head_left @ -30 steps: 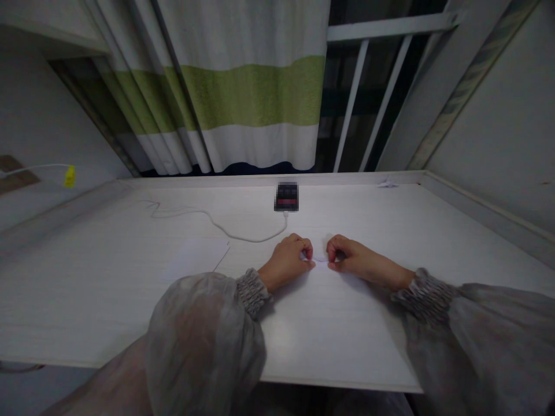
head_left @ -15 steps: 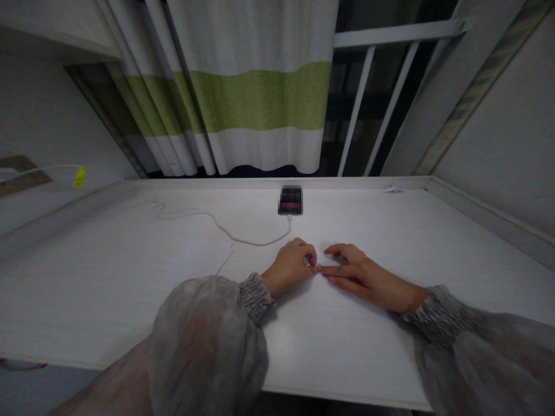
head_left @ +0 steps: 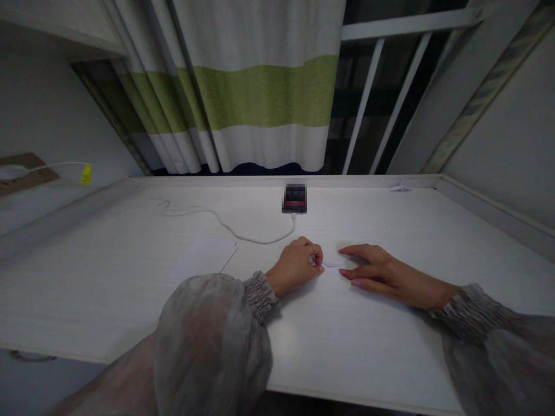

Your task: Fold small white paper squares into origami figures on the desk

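Note:
Near the middle of the white desk [head_left: 347,352], my left hand [head_left: 297,261] is closed on a small piece of folded white paper [head_left: 330,265]. A thin pointed end of the paper sticks out to the right of my fingertips; the rest is hidden under the hand. My right hand [head_left: 381,271] is open, its fingers stretched out toward the paper's tip with a small gap between. A ring shows on a finger of my left hand.
A blurred dark phone [head_left: 295,199] lies at the back, with a white cable [head_left: 243,237] running left from it. A white sheet of paper [head_left: 202,257] lies left of my left hand. Another folded paper piece [head_left: 400,188] sits at the back right. A curtain [head_left: 264,95] hangs behind.
My right hand has moved right, away from my left fingertips, so the pointed paper end now shows. My left hand keeps its hold. The view has shifted slightly.

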Tool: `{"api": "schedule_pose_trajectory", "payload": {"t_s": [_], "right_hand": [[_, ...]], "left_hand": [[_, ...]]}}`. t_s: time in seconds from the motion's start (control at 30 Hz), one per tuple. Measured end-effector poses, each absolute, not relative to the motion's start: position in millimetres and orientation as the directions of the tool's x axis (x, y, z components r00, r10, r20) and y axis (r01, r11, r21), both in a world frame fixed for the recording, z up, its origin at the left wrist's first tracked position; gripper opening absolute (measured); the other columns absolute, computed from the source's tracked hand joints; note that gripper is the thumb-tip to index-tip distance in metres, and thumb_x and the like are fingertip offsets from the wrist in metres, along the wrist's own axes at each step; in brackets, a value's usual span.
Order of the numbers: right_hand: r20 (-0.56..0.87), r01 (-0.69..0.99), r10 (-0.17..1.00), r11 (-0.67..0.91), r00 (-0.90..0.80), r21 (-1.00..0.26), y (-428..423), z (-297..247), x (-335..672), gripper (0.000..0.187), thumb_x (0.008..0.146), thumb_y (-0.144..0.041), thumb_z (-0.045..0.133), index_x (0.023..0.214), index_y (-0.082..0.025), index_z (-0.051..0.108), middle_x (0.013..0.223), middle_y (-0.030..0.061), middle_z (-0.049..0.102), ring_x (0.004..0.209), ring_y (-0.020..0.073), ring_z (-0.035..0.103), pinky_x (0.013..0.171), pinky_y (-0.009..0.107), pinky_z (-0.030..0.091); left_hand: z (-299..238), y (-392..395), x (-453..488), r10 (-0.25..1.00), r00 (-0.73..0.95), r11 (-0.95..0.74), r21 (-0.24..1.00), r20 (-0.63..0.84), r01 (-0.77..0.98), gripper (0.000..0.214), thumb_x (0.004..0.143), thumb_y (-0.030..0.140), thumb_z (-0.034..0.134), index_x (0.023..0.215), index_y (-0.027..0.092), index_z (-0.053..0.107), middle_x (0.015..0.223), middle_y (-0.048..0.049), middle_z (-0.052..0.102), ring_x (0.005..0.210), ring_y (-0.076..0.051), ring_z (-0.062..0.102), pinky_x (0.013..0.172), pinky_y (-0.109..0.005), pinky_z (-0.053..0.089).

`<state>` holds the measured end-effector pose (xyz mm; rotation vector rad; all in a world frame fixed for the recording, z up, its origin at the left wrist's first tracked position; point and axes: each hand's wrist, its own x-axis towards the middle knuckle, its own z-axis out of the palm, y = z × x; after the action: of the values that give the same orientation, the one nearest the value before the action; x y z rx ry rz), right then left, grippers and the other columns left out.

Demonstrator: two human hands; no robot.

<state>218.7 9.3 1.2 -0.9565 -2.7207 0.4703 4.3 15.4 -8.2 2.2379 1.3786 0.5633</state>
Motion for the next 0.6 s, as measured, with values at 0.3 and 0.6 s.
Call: {"api": "schedule_pose_trajectory", "payload": {"t_s": [0.3, 0.6], "right_hand": [[0.073, 0.519, 0.622, 0.707, -0.780, -0.481, 12.7, 2.1, 224.9, 0.029, 0.085, -0.036, 0.044, 0.102, -0.026, 0.065, 0.122, 0.0068, 0.047, 0.114, 0.0222, 0.041, 0.097, 0.043, 0.033], [0.086, 0.501, 0.625, 0.693, -0.776, -0.519, 11.0, 2.9, 226.3, 0.028, 0.085, -0.033, 0.044, 0.089, -0.019, 0.068, 0.117, 0.0087, 0.048, 0.110, 0.0188, 0.044, 0.094, 0.035, 0.037]], "left_hand": [[-8.7, 12.1, 3.5, 0.899, 0.418, -0.410, 0.581, 0.129, 0.703, 0.041, 0.067, 0.017, 0.061, 0.106, 0.024, 0.053, 0.095, -0.0031, 0.053, 0.091, -0.018, 0.049, 0.085, -0.036, 0.040], [-13.6, 9.9, -2.4, 0.796, 0.564, -0.594, 0.460, 0.219, 0.660, 0.019, 0.079, 0.024, 0.051, 0.088, 0.022, 0.067, 0.096, -0.0058, 0.055, 0.090, -0.018, 0.048, 0.083, -0.035, 0.039]]}}
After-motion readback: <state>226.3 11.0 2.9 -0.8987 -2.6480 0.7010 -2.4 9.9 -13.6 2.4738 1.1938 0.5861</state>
